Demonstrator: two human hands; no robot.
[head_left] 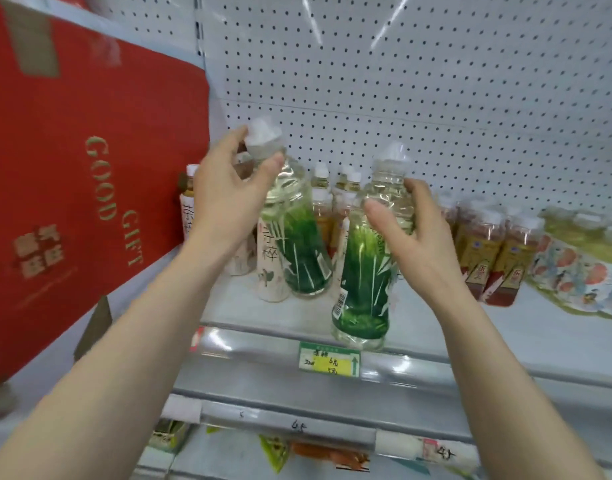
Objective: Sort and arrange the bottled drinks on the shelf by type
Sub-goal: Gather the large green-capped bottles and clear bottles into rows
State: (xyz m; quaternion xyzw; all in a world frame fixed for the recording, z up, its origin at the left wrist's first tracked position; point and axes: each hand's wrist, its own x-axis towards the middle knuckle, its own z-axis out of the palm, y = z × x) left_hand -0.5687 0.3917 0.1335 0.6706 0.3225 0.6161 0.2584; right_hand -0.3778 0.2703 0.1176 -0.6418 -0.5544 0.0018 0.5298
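Two clear bottles with green grass-print labels are in my hands. My left hand (225, 192) grips the neck of the left green bottle (299, 237), which tilts and rests near the shelf (505, 327). My right hand (412, 233) holds the upper body of the right green bottle (363, 285), whose base is at the shelf's front edge. Behind them stand white-labelled tea bottles (270, 268) and amber tea bottles (323, 206) with white caps.
A red gift box (72, 181) fills the left side. Right of my hands lie shrink-wrapped packs of amber drinks (495, 251) and a colourful-labelled pack (581, 268). A green and yellow price tag (329, 360) sits on the shelf rail. Snack packets show on the lower shelf.
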